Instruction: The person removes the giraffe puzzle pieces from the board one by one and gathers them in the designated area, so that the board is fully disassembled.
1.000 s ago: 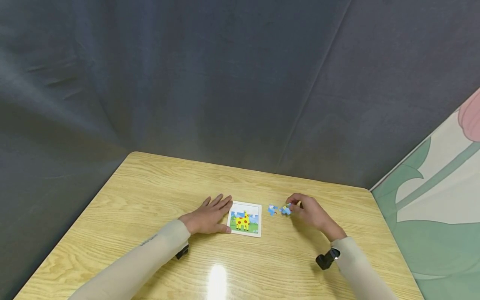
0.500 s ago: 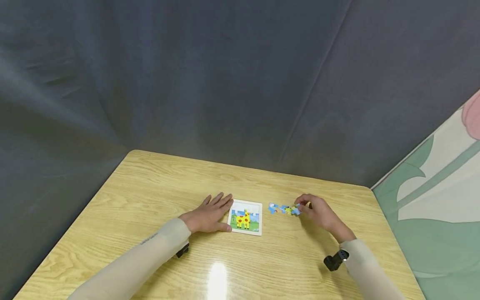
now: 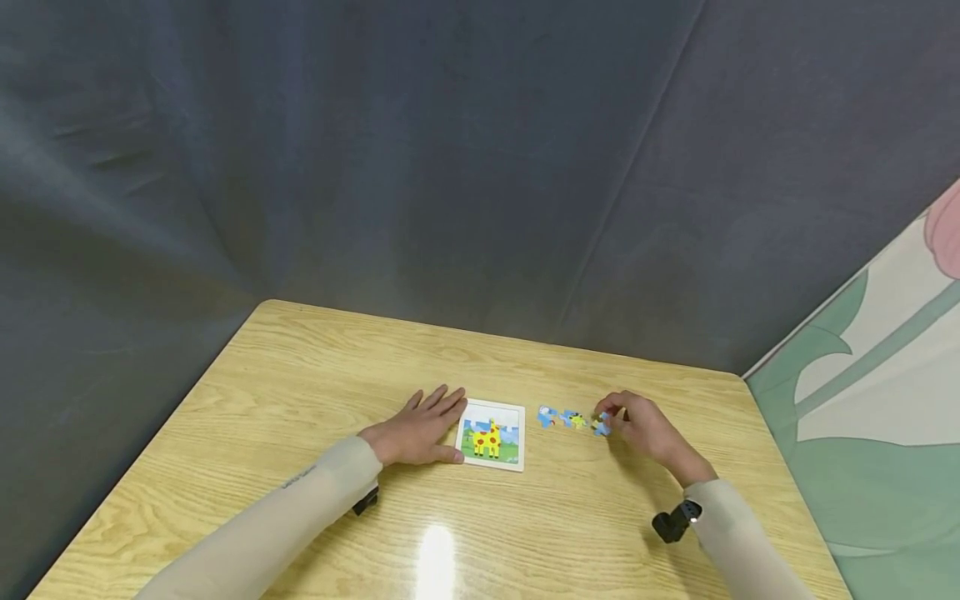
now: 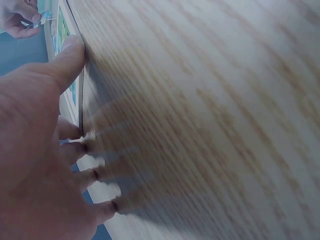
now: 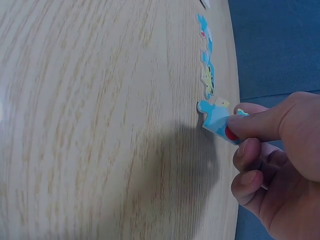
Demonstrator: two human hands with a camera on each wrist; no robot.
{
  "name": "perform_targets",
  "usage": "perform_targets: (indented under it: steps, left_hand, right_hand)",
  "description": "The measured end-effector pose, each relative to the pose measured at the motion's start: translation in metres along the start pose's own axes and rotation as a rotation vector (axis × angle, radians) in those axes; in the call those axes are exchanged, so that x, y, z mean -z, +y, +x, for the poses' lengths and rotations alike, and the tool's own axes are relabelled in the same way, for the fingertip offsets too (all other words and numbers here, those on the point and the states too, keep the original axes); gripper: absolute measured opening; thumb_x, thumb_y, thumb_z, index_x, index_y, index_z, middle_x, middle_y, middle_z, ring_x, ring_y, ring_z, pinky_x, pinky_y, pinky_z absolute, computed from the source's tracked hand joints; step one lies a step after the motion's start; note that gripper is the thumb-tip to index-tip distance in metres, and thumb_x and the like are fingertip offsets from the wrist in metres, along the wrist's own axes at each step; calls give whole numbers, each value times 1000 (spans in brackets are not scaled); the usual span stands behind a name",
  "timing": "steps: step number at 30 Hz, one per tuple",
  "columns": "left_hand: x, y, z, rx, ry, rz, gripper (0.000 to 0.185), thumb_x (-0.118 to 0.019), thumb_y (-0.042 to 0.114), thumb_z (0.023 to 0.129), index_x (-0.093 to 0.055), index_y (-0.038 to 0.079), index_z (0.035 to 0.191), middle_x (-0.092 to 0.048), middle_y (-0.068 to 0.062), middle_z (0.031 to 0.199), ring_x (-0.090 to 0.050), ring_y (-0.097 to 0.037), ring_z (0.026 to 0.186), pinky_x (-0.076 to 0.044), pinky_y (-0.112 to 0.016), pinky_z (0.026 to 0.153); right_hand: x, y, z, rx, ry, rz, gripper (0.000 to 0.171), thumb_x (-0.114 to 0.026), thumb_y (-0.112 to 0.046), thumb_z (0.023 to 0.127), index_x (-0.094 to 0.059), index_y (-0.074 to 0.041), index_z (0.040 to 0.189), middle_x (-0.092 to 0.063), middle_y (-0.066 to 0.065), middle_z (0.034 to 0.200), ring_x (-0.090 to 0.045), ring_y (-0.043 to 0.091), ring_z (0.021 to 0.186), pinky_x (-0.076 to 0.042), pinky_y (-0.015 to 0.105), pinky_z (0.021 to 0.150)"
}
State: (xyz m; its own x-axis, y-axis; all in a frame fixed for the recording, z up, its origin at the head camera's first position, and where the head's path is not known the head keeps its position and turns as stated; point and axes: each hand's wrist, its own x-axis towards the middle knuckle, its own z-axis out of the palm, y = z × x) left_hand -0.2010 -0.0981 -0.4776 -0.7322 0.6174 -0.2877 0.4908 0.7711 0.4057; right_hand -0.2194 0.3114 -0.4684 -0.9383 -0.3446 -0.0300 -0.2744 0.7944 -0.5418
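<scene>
A white-framed giraffe jigsaw puzzle (image 3: 491,437) lies on the table, its upper strip bare white. My left hand (image 3: 418,431) rests beside it with spread, straight fingers; thumb and index touch its left edge. To the right of the frame, my right hand (image 3: 641,427) pinches a blue puzzle piece (image 5: 216,119) with a red spot between thumb and fingers; the piece is tilted, one edge at or just above the table. Left of it lie a blue and yellow puzzle piece (image 3: 574,419) and a blue and white puzzle piece (image 3: 547,416).
The wooden table (image 3: 337,358) ends at the back against a dark curtain (image 3: 480,167). A floral fabric panel (image 3: 877,400) stands along the right side. Light glares on the table's front (image 3: 435,562).
My right hand has moved to the right with the pinched piece, away from the blue and yellow piece, which now lies separate. The left hand and frame have hardly moved.
</scene>
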Motion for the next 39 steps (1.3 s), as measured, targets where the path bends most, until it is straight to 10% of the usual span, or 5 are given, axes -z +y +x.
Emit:
perform_targets:
  steps: [21, 39]
  left_hand:
    - [0, 0, 1, 1, 4, -3, 93, -57, 59, 106, -15, 11, 173, -4, -7, 183, 0, -34, 170, -6, -64, 135]
    - [-2, -1, 1, -1, 10, 0, 94, -57, 60, 105, -15, 10, 173, -5, -8, 183, -2, -35, 170, -7, -65, 135]
  right_hand:
    - [-3, 0, 5, 25, -57, -84, 37, -66, 8, 98, -67, 3, 135, -73, 21, 112, -71, 31, 98, -58, 38, 75]
    - [-22, -8, 9, -37, 10, -22, 34, -60, 2, 104, -62, 5, 138, -64, 15, 108, -55, 16, 77, -45, 25, 61]
